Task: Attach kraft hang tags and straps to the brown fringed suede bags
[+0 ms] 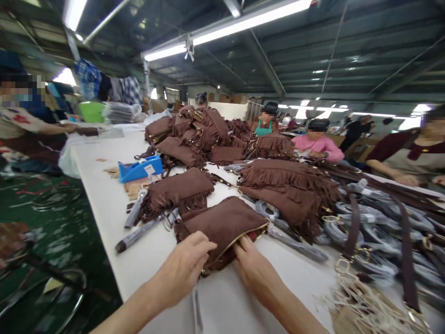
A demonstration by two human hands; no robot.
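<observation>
In front of me lies a dark brown suede-like bag (224, 218) with fringe, its gold zipper open and a reddish lining showing. My left hand (186, 262) grips the near left edge of this bag, fingers on top beside the zipper, thumb hidden. The fingers of my right hand (255, 269) reach into the open mouth; their tips are out of sight inside, so I cannot tell whether they hold anything. Just beyond is another brown fringed bag (177, 185). A strap in clear wrap (139, 234) lies left of the bag.
A blue tape dispenser (141, 169) stands at the left on the white table (100, 185). Brown bags (187, 150) are heaped behind. Wrapped straps (368, 218) and tags with pale strings (361, 301) cover the right side. Several people sit or stand around the table.
</observation>
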